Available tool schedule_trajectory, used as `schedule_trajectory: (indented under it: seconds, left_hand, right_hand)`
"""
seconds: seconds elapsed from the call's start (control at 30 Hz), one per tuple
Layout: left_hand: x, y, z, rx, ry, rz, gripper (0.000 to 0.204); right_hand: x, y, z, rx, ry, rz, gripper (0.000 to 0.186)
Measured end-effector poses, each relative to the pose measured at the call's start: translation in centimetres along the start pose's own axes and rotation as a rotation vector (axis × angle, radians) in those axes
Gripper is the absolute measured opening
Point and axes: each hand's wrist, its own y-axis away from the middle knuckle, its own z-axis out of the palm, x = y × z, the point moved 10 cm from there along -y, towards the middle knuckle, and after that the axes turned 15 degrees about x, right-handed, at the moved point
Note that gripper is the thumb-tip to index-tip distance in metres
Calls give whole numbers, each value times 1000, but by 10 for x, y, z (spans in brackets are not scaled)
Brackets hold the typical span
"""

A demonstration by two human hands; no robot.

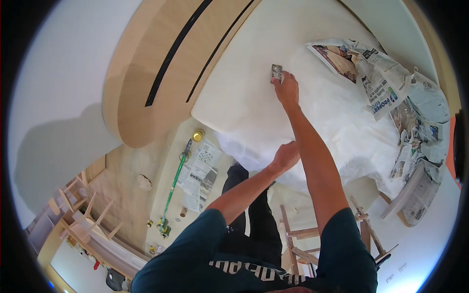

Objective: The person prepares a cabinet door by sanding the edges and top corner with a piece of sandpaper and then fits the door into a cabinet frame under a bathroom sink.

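The white panel (239,83) is the largest item and is the reference for all positions below. The wood panel (193,58) stands along its left edge, with a rounded lower end. Clear film (337,141) covers the lower right part of the white panel and hangs in wrinkles at its lower edge. Newspaper (386,83) is draped in overlapping, creased sheets along its right side. A wooden frame (305,233) with crossbars stands below it, toward the right. Floor sheets (200,168), also printed, lie below its lower left corner. Two black strips (168,61), roughly parallel, run along the wood panel, left of the white panel. A green pole (172,190) lies beside the floor sheets, below the same corner.

Right hand (287,92): positioned over the middle of the white panel; fingers closed on the block, which projects beyond the fingertips. Left hand (287,155): positioned over the lower edge of the white panel; fingers curled inward; whether it holds anything cannot be told.

The can (198,135), yellow, is just below the lower left corner of the white panel. The block (276,72), small, grey and mottled, is over the middle of the white panel; contact cannot be confirmed.
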Motion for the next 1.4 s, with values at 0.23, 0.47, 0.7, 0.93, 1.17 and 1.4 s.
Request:
schedule_trajectory:
  seconds: [0.23,0.47,0.7,0.93,1.17,1.4]
  left_hand:
    - [-28,2,5,-38,35,-9,38]
    - [-89,-53,-88,669,225,-414,129]
    - [-147,-164,-127,508,266,-297,33]
    - [-36,-267,-319,820,506,-132,39]
    - [-26,-264,-438,983,43,-133,43]
    - [29,-183,-388,887,-493,385,87]
  right_hand:
    - [6,-9,26,8,-59,146,35]
    - [8,78,-141,84,-527,386,41]
    - [147,306,-306,1,-287,716,38]
    - [191,561,-428,134,-334,1242,32]
    - [194,600,-451,208,-484,1288,35]
    - [180,601,-468,332,-557,1052,17]
